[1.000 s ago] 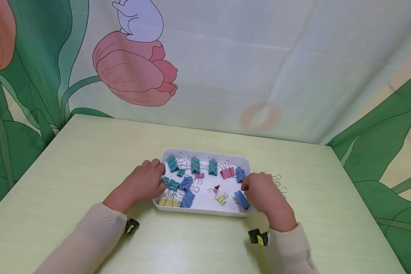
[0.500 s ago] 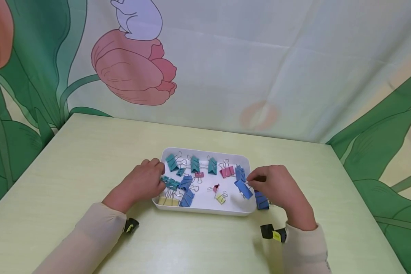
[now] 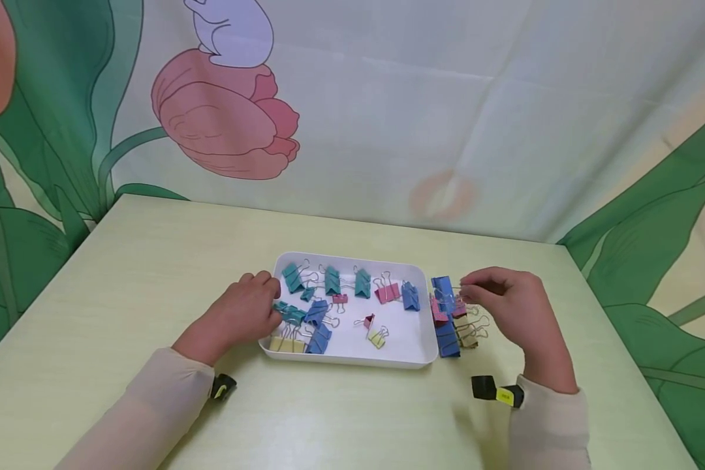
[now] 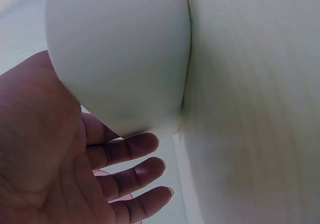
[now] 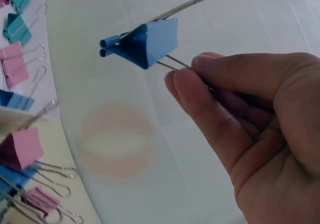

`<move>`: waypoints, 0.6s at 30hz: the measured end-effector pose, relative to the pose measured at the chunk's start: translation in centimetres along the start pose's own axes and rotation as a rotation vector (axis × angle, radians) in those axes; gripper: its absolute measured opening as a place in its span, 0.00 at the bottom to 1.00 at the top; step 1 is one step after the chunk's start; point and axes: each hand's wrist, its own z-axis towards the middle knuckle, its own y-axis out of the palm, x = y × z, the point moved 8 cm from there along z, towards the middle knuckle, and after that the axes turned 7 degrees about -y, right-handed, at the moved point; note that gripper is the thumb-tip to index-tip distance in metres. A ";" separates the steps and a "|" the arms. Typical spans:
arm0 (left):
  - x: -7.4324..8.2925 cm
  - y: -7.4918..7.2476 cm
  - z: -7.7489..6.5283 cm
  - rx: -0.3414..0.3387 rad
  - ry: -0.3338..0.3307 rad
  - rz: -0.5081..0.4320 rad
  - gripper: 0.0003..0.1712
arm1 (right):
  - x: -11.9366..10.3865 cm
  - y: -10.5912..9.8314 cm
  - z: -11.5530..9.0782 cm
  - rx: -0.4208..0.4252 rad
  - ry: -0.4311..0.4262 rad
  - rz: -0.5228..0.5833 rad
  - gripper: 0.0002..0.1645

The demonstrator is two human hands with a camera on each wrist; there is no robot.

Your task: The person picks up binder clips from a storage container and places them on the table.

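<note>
My right hand pinches a blue binder clip by one wire handle between thumb and forefinger. In the head view that clip is just past the tray's right end, over a group of pink, blue and yellow binder clips lying on the table, among them a blue clip. The white tray holds several green, blue, pink and yellow binder clips. My left hand grips the tray's left end. The left wrist view shows fingers curving by the tray's outer wall; the thumb is hidden there.
The tray and clips rest on a pale table. Behind the table's far edge hangs a cloth printed with flowers and leaves. Inside the tray, a pink clip and a blue clip lie near the right end.
My right hand has lifted the blue binder clip out of the tray's front right part and carried it rightward, over the clips on the table. My left hand stays at the tray's left end.
</note>
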 end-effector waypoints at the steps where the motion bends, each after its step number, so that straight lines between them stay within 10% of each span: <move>1: 0.0 0.0 0.0 -0.001 0.000 0.000 0.19 | 0.5 -0.3 0.0 0.013 0.014 0.012 0.11; 18: -0.1 0.1 0.1 -0.012 -0.006 -0.005 0.19 | 8.0 -1.8 0.1 0.040 0.216 0.170 0.23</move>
